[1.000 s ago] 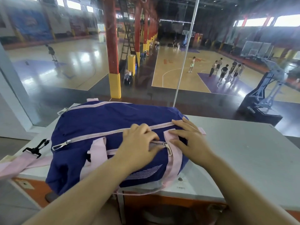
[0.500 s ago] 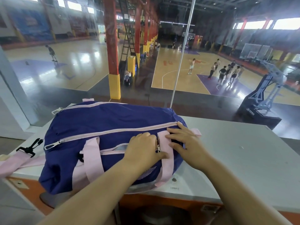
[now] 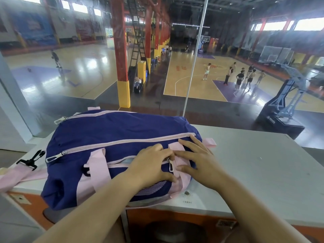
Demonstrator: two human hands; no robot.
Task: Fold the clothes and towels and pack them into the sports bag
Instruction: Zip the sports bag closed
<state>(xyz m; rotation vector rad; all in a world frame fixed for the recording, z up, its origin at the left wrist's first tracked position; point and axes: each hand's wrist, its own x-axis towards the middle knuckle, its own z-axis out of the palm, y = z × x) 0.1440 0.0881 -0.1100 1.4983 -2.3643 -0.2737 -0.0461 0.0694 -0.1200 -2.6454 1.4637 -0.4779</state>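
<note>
Behind glass lies a gym with basketball courts and players well off; on this side a white worktop (image 3: 254, 163) carries the navy bag (image 3: 114, 130), which lies under both hands and reaches away to the left of them.

The right hand (image 3: 196, 163) lies flat with fingers spread, pressing the bag's end and a pink strap (image 3: 177, 148) beneath it. The left hand (image 3: 149, 165) rests just beside it, fingers curled toward the pocket zip's pull (image 3: 171, 167), which hangs between the two hands. Whether the left fingertips pinch the slider, I cannot tell.

Beyond the hands, the main zip (image 3: 122, 142) is closed along its whole length and the bag looks full. No loose clothes or towels show, so packing seems done. To the left of the left hand the pocket zip gapes a little, so closing it looks like the last step.
</note>
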